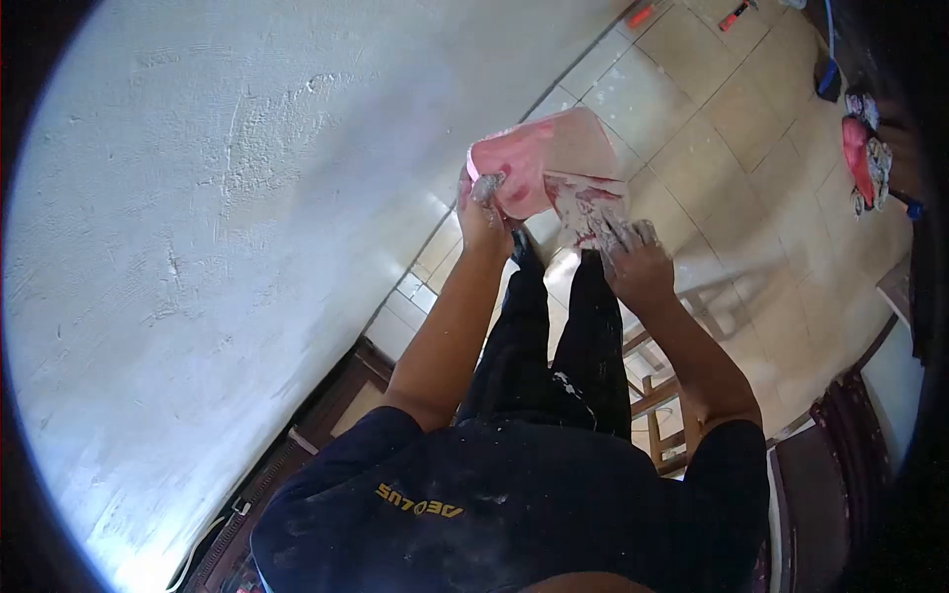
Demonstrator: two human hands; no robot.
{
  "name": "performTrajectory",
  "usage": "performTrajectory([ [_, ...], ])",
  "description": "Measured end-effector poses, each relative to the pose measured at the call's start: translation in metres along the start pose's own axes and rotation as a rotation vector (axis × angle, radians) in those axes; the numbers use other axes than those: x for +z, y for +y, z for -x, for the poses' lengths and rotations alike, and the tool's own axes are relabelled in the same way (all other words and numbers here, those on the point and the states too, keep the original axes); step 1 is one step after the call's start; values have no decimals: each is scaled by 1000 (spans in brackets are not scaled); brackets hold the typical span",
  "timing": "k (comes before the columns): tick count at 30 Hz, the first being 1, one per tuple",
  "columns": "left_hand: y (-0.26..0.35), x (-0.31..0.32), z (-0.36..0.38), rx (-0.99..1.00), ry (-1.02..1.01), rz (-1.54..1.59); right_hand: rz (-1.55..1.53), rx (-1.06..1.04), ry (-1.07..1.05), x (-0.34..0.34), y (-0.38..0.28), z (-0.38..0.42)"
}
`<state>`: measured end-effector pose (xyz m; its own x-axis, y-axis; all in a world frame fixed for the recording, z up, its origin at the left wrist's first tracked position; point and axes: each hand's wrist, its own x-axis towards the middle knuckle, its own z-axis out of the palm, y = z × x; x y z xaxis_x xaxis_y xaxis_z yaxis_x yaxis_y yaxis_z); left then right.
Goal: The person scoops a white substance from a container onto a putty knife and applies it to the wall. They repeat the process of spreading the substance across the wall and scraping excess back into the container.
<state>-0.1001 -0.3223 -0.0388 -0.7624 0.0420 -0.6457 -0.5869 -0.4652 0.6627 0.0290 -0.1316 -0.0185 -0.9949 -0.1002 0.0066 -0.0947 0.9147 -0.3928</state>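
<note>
My left hand (483, 212) grips a pink plastic container (581, 138) by its near left edge, the thumb lying over the rim. Whitish paste smears the thumb. A putty knife (585, 198), coated in whitish paste with reddish streaks, lies over the container's near right side. Its grip end is in my right hand (638, 259), whose fingers are closed round it and smeared with paste. Both hands are held out in front of my body, above the tiled floor.
A rough, whitish plastered wall (237, 198) fills the left side. Below is a beige tiled floor (712, 148). Red tools (733, 17) lie at the top, and a red and grey bundle (866, 158) is at the far right. Wooden rungs (652, 395) show by my legs.
</note>
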Motion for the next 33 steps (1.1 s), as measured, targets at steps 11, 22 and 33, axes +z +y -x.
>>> performTrajectory([
  [11,-5,-21,-7,-22,-7,-11,-543,385,97,0,33,45],
  [22,-2,-24,2,54,-133,-54,-1727,937,375,55,32,-26],
  [33,7,-15,-7,7,-48,-35,-1537,1023,-80,58,1,57],
])
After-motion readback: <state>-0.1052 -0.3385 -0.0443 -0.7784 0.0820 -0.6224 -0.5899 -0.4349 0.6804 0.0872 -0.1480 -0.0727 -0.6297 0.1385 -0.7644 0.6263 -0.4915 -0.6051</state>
